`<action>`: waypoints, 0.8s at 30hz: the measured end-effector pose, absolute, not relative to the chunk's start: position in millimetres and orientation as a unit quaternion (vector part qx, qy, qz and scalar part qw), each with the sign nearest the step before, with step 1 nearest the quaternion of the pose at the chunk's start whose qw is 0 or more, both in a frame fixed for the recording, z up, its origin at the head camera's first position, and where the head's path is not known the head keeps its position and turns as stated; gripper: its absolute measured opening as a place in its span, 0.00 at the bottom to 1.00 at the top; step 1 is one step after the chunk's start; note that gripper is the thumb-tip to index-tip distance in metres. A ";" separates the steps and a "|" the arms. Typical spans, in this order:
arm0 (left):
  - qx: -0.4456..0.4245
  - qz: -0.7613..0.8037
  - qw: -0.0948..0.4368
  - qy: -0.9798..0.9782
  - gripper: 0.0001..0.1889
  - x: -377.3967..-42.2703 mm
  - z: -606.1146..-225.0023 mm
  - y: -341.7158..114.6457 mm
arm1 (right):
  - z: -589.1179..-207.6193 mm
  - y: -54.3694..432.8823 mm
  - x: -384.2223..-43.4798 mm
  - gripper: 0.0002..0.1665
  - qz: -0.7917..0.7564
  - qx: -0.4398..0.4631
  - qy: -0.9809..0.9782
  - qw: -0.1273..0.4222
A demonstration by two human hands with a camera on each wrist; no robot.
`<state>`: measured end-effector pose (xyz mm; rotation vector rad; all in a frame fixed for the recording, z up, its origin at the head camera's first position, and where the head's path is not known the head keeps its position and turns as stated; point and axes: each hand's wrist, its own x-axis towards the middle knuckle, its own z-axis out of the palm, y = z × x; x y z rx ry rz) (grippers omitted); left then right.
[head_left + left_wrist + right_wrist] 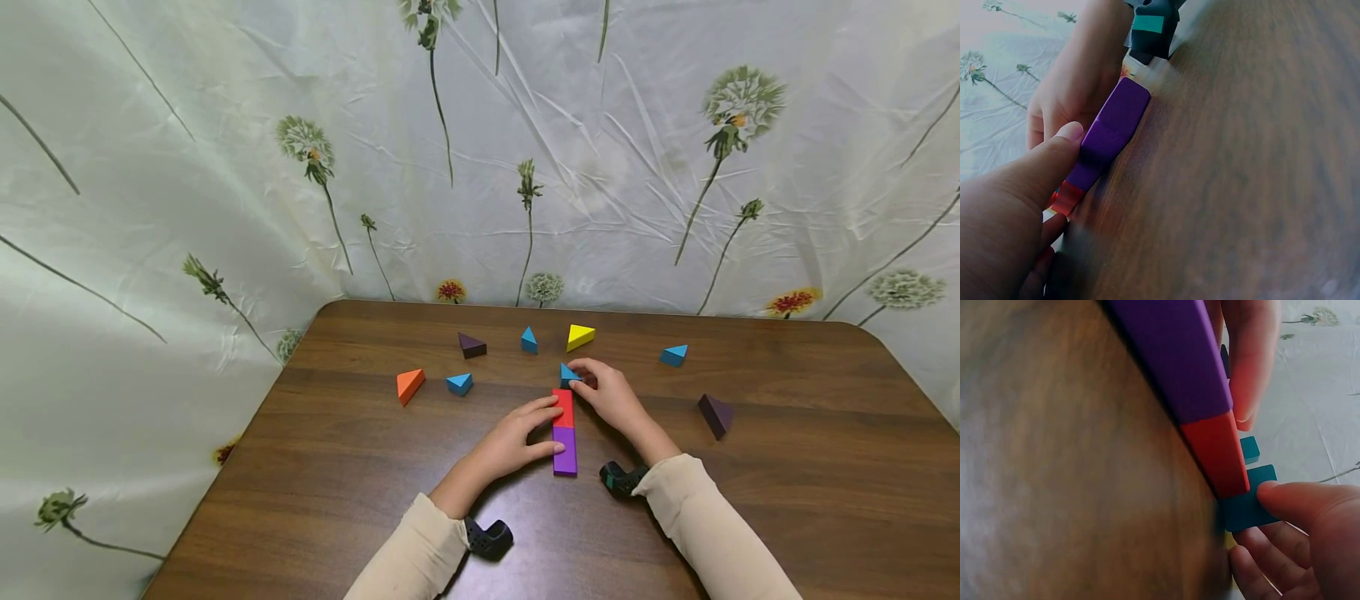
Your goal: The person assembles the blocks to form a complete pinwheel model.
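Note:
A red rectangular block (566, 404) and a purple rectangular block (566, 463) lie end to end in a line on the wooden table. My left hand (506, 446) reaches in from their left side, its fingers touching the red block and its thumb touching the purple one. At the far end of the red block, my right hand (613, 398) pinches a blue triangular block (566, 375) between thumb and fingers. In the right wrist view that blue block (1250, 503) sits against the red block's end, and the thumb presses its face.
Other triangular blocks lie around: orange (409, 386) and blue (460, 384) on the left; dark purple (472, 345), blue (529, 340) and yellow (580, 337) behind; blue (674, 356) and dark purple (716, 416) on the right. A flowered curtain (600, 208) hangs behind the table (300, 500).

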<state>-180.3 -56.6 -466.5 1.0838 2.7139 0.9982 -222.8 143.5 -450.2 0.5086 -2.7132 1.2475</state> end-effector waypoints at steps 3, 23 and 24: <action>0.352 0.326 0.025 0.877 0.29 -180.5 -466.8 -56.7 | -449.6 142.4 -221.9 0.15 0.415 0.167 -0.893 0.051; 0.349 0.327 0.032 0.877 0.29 -180.1 -465.6 -57.1 | -452.3 135.8 -222.6 0.15 0.429 0.187 -0.883 0.035; 0.349 0.327 0.032 0.878 0.29 -180.1 -465.7 -57.1 | -452.1 135.7 -222.4 0.15 0.430 0.187 -0.883 0.034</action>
